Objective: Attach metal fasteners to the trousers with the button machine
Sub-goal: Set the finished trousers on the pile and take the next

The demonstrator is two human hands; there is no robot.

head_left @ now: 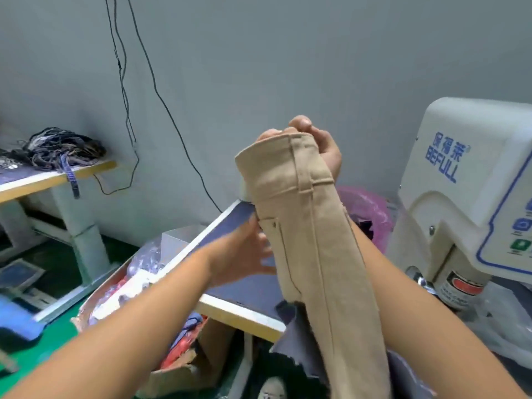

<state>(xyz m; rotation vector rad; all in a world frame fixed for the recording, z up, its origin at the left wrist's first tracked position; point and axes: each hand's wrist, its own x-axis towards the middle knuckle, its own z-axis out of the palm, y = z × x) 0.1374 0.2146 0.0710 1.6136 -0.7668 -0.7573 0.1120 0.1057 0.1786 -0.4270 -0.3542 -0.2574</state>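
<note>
Trousers held up, not yet at the machine

The left hand (244,254), fingers loose and spread, touches the pocket edge of the beige trousers (311,226); the right hand (319,145) grips their waistband, held aloft. No fastener shows on them, and the button machine (466,197) waits at right, so the pressing looks still undone.

One pair of tan trousers (313,240) hangs in the middle. Two hands show: the right hand (313,145) at the waistband, the left hand (244,254) beside the pocket. One white button machine (472,182) stands at the right. Two tables: one table (230,234) near, another table (51,177) far left. One pink bag (368,208) lies beyond the trousers.
</note>
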